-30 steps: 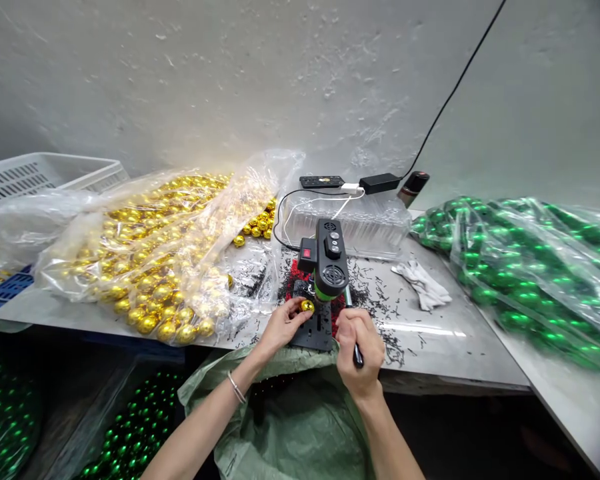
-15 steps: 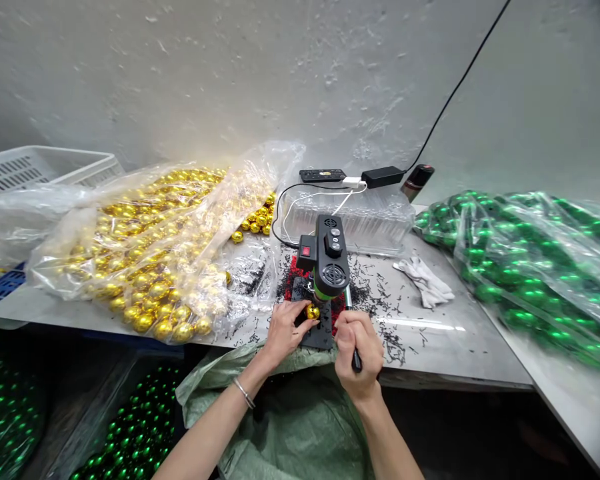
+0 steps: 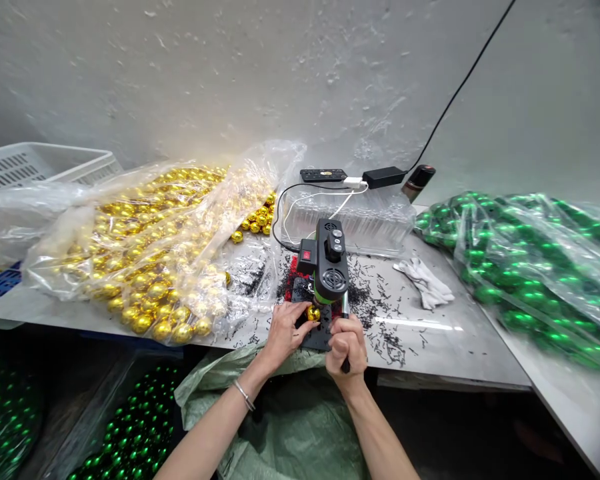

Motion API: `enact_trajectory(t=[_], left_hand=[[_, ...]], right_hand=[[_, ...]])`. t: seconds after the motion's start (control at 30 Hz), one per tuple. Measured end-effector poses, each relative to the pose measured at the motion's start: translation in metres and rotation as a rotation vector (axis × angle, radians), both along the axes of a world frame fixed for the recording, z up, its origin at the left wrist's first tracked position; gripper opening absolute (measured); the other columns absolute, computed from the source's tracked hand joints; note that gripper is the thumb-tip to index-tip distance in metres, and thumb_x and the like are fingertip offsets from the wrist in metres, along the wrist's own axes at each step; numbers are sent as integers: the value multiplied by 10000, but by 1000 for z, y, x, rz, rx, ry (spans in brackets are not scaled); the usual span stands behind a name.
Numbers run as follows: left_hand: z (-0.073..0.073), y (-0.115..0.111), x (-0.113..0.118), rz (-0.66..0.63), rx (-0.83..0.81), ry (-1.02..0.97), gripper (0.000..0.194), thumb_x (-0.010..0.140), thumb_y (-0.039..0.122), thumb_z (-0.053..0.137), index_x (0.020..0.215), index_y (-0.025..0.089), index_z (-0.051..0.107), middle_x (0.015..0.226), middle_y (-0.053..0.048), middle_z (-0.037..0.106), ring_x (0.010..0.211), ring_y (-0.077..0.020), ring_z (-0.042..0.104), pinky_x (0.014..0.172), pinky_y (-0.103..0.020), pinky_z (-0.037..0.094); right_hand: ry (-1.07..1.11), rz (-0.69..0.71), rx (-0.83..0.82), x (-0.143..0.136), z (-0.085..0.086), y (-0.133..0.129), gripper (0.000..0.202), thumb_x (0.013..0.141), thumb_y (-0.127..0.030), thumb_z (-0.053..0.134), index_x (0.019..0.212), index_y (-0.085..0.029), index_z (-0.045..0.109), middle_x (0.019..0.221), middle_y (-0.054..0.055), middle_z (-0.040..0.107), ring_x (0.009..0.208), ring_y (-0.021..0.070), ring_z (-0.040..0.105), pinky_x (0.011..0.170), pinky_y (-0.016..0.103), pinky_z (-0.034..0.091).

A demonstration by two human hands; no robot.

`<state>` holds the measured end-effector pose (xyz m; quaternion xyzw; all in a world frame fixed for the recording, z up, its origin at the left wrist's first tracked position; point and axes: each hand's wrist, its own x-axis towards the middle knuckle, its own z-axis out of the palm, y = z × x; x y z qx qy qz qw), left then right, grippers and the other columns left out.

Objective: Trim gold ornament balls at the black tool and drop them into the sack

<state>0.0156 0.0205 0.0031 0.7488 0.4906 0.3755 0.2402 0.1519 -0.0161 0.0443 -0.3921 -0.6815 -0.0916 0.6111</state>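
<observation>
Thumb and fingers of my left hand [image 3: 286, 331] pinch a shiny gold ball [image 3: 313, 313] beneath the head of a small black bench press [image 3: 331, 267]. My right hand [image 3: 347, 348] is wrapped round the press's lever handle [image 3: 346, 365], whose black grip end sticks out below the fist. A dark base plate [image 3: 316, 340] lies under the ball, with red material [image 3: 291, 275] around it. The contact between the press's tip and the ball is too small to make out.
A clear bag of gold balls [image 3: 155, 253] lies left, a bag of green balls [image 3: 520, 260] right. White gloves [image 3: 425, 283], black scraps [image 3: 393, 343] and a clear plastic box [image 3: 380, 220] are on the table. A green sack [image 3: 295, 427] hangs at the front edge.
My right hand has moved left and slightly inward with the lever handle, and the press head sits slightly lower. My left hand still pinches the gold ball in nearly the same place.
</observation>
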Motion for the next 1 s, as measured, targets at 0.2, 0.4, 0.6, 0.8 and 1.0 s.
enact_trajectory(t=[0.2, 0.4, 0.6, 0.8, 1.0], left_hand=[[2, 0, 0, -4, -10, -13, 325, 878, 345, 676, 1175, 214, 676, 1116, -106, 728, 1019, -273, 627, 906, -430, 452], [3, 5, 1, 18, -39, -61, 330, 849, 319, 707, 1157, 201, 684, 1080, -103, 731, 999, -273, 634, 940, -464, 451], [11, -41, -20, -151, -64, -118, 409, 882, 362, 656, 1263, 215, 628, 1190, -120, 691, 1108, -266, 624, 987, -445, 485], [32, -26, -57, -146, -55, -47, 392, 938, 380, 563, 1306, 255, 609, 1321, -104, 637, 1231, -262, 583, 1058, -443, 468], [77, 137, -105, 412, -187, 212, 296, 881, 117, 514, 1140, 114, 657, 1221, -205, 650, 1173, -334, 595, 1003, -459, 450]], right_hand=[[-83, 6, 34, 0, -3, 1, 256, 974, -166, 341, 746, -226, 440, 694, -17, 497, 669, 136, 531, 758, 356, 508], [94, 45, -112, -5, 50, -6, 275, 943, -91, 388, 700, -213, 426, 707, -7, 493, 657, 119, 505, 593, 265, 412], [129, 48, -266, -4, 90, -12, 280, 951, -112, 423, 690, -208, 454, 711, 0, 509, 668, 121, 512, 607, 268, 408], [81, 58, -216, -4, 67, -15, 213, 917, -49, 427, 780, -196, 500, 721, 0, 503, 628, 114, 493, 569, 255, 401], [68, 54, -169, -5, 64, -15, 243, 890, -17, 435, 733, -199, 468, 682, -2, 486, 631, 122, 501, 554, 255, 397]])
